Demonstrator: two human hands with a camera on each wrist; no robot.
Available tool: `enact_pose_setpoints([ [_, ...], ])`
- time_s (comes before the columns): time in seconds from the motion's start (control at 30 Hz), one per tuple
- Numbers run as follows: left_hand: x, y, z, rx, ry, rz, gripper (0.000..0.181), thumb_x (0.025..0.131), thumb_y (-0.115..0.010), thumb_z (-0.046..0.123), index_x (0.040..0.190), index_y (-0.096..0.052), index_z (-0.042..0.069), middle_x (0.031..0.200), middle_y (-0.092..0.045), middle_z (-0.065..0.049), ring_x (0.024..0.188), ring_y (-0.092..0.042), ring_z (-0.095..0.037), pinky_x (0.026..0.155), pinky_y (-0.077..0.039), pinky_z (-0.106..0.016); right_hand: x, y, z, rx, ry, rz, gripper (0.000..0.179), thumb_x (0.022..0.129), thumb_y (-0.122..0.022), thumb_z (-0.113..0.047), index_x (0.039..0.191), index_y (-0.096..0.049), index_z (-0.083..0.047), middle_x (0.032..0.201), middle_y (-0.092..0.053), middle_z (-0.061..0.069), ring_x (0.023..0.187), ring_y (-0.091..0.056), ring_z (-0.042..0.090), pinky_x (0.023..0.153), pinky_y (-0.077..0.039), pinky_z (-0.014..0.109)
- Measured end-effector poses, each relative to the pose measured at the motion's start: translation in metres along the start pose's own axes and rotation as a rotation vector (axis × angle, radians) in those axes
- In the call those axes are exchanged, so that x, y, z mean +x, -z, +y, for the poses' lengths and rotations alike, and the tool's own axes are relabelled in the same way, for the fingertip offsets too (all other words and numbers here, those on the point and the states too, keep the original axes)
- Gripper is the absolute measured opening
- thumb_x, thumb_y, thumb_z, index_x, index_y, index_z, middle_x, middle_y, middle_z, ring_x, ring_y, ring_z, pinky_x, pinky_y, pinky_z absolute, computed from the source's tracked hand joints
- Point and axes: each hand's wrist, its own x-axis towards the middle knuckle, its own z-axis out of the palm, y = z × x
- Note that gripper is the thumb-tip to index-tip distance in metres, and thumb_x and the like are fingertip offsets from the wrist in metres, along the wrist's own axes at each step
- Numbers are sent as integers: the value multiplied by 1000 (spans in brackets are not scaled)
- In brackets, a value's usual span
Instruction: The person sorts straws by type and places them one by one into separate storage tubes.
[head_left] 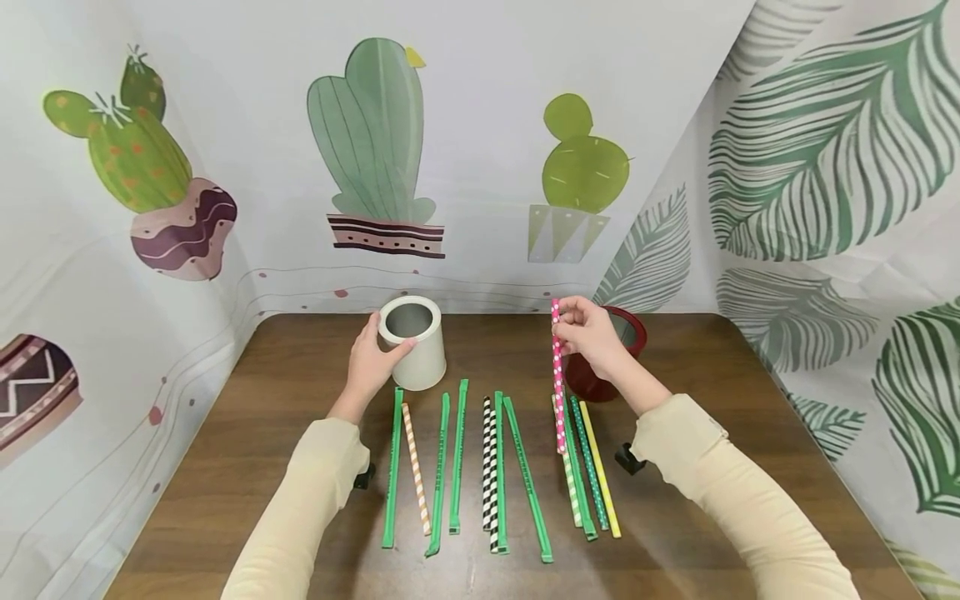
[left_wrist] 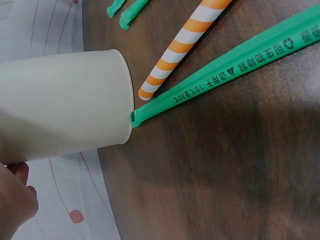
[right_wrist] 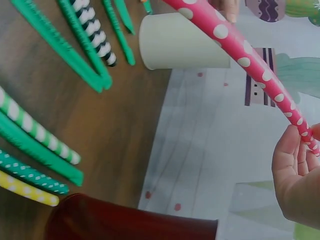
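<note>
My left hand [head_left: 372, 363] grips the cream-white can [head_left: 422, 360] near its rim, thumb at the front and fingers round the left side. The can's open top faces up. In the right wrist view, my right hand [right_wrist: 300, 187] pinches a pink paper straw [right_wrist: 243, 62] with white dots near one end. That straw hangs nearly upright in the head view, its lower end over a green-and-white striped straw [head_left: 572, 492]. Behind my right hand stands a dark red can [head_left: 587, 381], partly hidden by the hand and wrist.
Several green-wrapped straws [head_left: 393, 475] lie on the wooden table [head_left: 300, 400]. Among them are an orange-striped straw [head_left: 417, 471], black-and-white checked straws [head_left: 493, 475], a teal dotted straw [head_left: 589, 462] and a yellow straw [head_left: 600, 471]. A cactus-print cloth [head_left: 480, 167] hangs behind the table.
</note>
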Motion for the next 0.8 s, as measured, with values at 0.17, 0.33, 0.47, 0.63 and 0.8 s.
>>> enact_pose_setpoints([
  [0.17, 1, -1, -1, -13, -7, 7, 90, 73, -64, 50, 141, -20, 11, 143, -27, -14, 130, -27, -33, 102, -26, -51, 9, -3, -13, 16, 7, 20, 30, 81, -49, 4, 110, -42, 1, 71, -50, -3, 55, -49, 6, 50, -48, 21],
  [0.33, 1, -1, -2, -21, -10, 15, 90, 73, -64, 50, 141, -21, 10, 142, -29, -15, 128, -30, -35, 101, -27, -52, 18, -9, -27, 66, 31, 47, 27, 80, -50, 5, 105, -45, -3, 70, -50, -3, 54, -52, 7, 50, -49, 21],
  [0.47, 1, -1, -2, -27, -18, 21, 90, 73, -65, 48, 141, -21, 9, 141, -30, -16, 127, -31, -34, 101, -28, -50, 25, -14, -36, 124, 53, 57, 25, 79, -51, 6, 99, -45, -8, 70, -49, -1, 54, -53, 8, 52, -50, 22],
  [0.63, 1, -1, -2, -35, -24, 24, 90, 73, -65, 49, 141, -22, 9, 141, -30, -15, 128, -30, -33, 102, -28, -49, 34, -21, -46, 177, 67, 85, 25, 79, -50, 6, 94, -44, -12, 72, -47, 1, 55, -53, 9, 53, -51, 24],
  [0.8, 1, -1, -2, -29, -12, 10, 91, 72, -65, 50, 141, -21, 8, 142, -29, -15, 129, -29, -34, 102, -27, -50, 44, -30, -53, 267, 79, 121, 24, 78, -51, 9, 91, -44, -10, 71, -46, 2, 56, -52, 10, 52, -51, 24],
])
